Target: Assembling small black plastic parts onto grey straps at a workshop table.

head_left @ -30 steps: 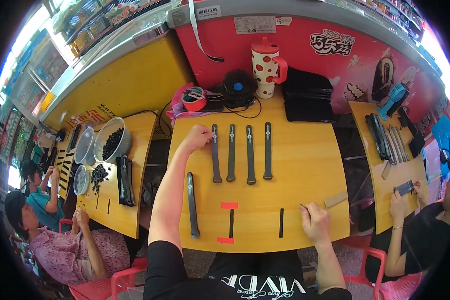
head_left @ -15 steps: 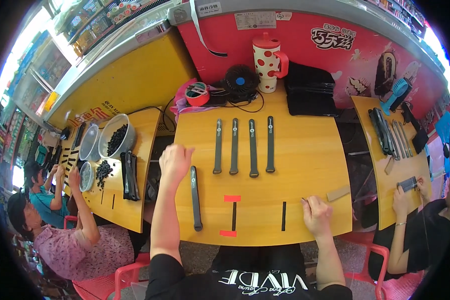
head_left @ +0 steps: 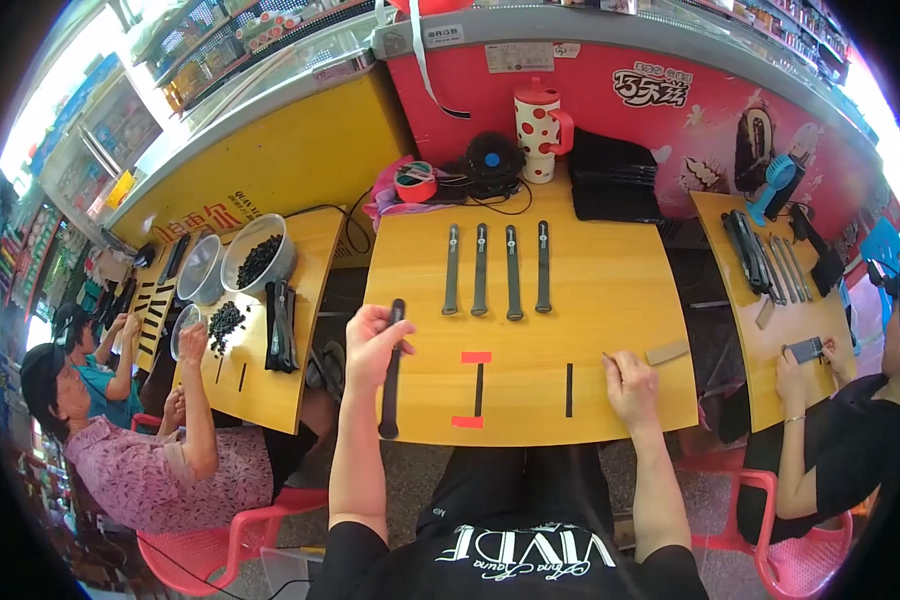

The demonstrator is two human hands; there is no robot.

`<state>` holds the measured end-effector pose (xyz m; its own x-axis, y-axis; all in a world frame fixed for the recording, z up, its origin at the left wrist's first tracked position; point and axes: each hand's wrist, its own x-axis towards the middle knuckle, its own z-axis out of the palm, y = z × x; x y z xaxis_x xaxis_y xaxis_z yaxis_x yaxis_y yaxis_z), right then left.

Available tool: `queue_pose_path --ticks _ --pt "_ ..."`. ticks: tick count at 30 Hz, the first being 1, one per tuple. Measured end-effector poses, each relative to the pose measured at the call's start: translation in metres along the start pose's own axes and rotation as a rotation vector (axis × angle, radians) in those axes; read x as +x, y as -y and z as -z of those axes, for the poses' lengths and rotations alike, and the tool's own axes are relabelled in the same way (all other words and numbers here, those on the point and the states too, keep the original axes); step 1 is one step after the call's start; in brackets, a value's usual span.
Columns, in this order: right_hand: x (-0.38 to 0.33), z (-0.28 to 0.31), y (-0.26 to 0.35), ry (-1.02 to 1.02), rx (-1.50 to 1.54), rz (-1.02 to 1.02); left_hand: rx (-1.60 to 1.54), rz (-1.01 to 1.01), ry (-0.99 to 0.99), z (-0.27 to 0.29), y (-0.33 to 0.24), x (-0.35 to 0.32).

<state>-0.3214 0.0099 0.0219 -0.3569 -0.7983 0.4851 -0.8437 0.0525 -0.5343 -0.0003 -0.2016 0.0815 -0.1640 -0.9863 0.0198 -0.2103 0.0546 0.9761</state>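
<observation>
Black strap [head_left: 391, 390] pinched in L fingers [head_left: 373, 318], R fingers [head_left: 617, 368] curled on sm. dark item [head_left: 605, 355].

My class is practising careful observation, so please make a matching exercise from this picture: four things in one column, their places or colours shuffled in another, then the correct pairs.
Things
1. Tumbler
2. Tan block
3. Lone dark strap
4. Fan

Places or colours
A. Black with a blue centre
B. Beside the person's right hand
C. Whitish with red dots
D. At the fingers of the person's left hand

Pairs: 1-C, 2-B, 3-D, 4-A
</observation>
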Motion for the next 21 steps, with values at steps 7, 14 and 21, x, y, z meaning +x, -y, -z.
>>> queue_pose_path --ticks 7,14,21 --pt "-0.019 0.021 0.064 0.096 0.567 -0.145 -0.857 0.320 0.629 -0.056 -0.037 -0.107" --pt "-0.025 0.042 0.126 0.185 0.514 0.088 -0.876 0.397 0.676 -0.079 -0.038 -0.148" --pt "-0.025 0.052 0.136 0.100 0.297 0.124 -0.772 0.337 0.660 -0.082 -0.039 -0.156"
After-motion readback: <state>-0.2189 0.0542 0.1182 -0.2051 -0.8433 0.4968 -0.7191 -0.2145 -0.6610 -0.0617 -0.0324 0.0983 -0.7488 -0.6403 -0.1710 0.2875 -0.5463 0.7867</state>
